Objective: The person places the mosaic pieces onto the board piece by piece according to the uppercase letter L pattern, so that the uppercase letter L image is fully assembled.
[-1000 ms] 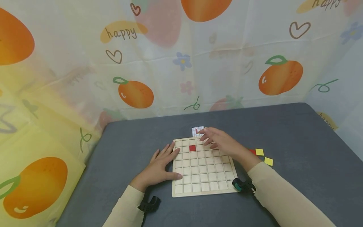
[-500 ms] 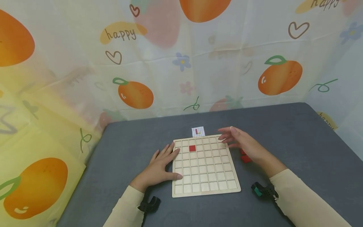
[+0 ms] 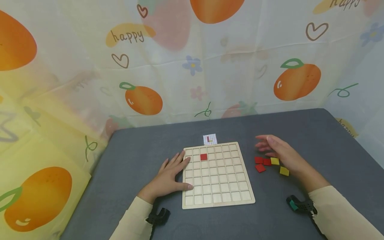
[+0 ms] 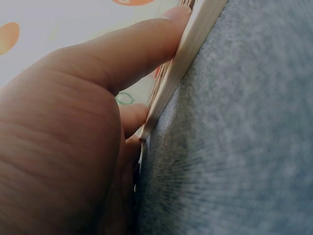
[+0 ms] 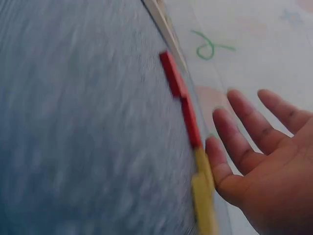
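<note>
A pale wooden grid board (image 3: 219, 205) lies on the grey table, with one red square tile (image 3: 203, 157) in a cell of its second row. My left hand (image 3: 168, 178) rests on the board's left edge, fingers spread and thumb over the rim; the left wrist view shows the thumb (image 4: 137, 49) on the wooden edge. To the right of the board my right hand (image 3: 280, 151) hovers with relaxed, bare fingers. Just below it lie several red tiles (image 3: 260, 168) and two yellow tiles (image 3: 284, 171), which appear edge-on in the right wrist view.
A small printed grid card (image 3: 209, 139) with a red and yellow pattern lies against the board's far edge. A fruit-patterned curtain (image 3: 228, 80) hangs behind the table (image 3: 144, 146) and along its left side.
My right hand has moved right, from above the board's upper part to over the loose tiles, uncovering the board's right side. The left hand and the red tile in the grid have stayed put.
</note>
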